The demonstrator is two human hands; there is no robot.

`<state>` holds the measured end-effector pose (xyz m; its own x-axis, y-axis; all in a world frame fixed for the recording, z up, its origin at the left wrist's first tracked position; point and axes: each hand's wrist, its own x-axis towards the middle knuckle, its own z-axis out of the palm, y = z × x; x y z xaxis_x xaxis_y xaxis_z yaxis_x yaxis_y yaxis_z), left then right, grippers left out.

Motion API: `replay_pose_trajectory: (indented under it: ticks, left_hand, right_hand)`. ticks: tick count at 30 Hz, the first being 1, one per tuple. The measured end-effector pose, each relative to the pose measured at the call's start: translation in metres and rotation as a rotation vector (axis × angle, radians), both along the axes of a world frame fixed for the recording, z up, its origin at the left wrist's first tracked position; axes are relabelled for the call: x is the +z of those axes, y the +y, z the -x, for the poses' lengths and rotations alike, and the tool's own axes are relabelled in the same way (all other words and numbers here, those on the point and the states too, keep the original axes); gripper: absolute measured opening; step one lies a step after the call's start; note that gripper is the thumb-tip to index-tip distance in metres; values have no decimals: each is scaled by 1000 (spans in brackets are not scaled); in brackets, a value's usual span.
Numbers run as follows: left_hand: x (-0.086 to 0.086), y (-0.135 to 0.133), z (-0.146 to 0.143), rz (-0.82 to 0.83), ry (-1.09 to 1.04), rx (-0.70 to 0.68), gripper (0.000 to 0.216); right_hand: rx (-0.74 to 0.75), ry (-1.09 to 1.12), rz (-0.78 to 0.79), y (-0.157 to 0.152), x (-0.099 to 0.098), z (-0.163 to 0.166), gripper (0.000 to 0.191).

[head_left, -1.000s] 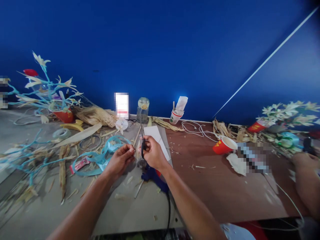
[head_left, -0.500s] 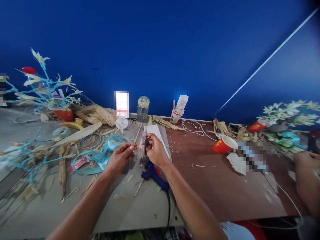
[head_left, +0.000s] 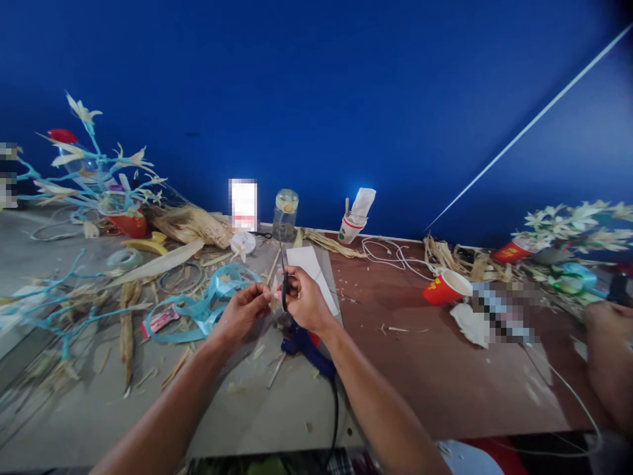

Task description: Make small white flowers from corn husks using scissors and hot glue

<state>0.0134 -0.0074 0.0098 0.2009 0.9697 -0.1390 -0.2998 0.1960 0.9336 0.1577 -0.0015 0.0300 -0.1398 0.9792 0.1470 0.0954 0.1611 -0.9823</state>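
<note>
Both hands meet above the middle of the worktop (head_left: 74, 409). Your left hand (head_left: 243, 311) has its grip pressed together: thumb and forefinger pinch a small pale husk piece (head_left: 272, 289). The piece sits between the two hands and is partly hidden by the fingers. Your right hand (head_left: 305, 302) has its grip closed round the dark handles of the scissors (head_left: 283, 290). The blades point up and away from you, just beside the husk piece. Whether the blades are apart or together cannot be told at this size.

Directly below both hands, a blue glue gun (head_left: 302, 344) lies on the worktop, and its black cord (head_left: 335, 409) runs toward you. A light blue ribbon (head_left: 208, 305) lies in loops to the left of your left hand. A white sheet (head_left: 310, 264) lies just beyond your right hand. Further back, near the blue wall, stand a glass jar (head_left: 285, 214) and a paper cup (head_left: 349, 229) holding a white tissue. A red cup (head_left: 445, 287) lies on its side, well apart to the right, on the brown part of the surface. Another person's forearm (head_left: 606, 349) rests at the right edge.
</note>
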Motion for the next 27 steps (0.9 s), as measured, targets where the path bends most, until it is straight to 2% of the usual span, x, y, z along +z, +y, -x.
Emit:
replay_pose_trajectory:
  ticks: [8, 13, 20, 27]
  left_hand:
    - [7, -1, 0, 43, -26, 70, 27]
    - [5, -1, -1, 43, -30, 100, 32]
    - [-2, -2, -1, -60, 117, -40, 30]
    - [0, -1, 1, -32, 130, -11, 30]
  right_hand:
    - [-18, 41, 23, -1, 3, -1, 41]
    - [-10, 70, 28, 0, 3, -1, 41]
    - [-18, 74, 19, 3, -4, -1, 44]
    - [-49, -7, 0, 5, -8, -2, 45]
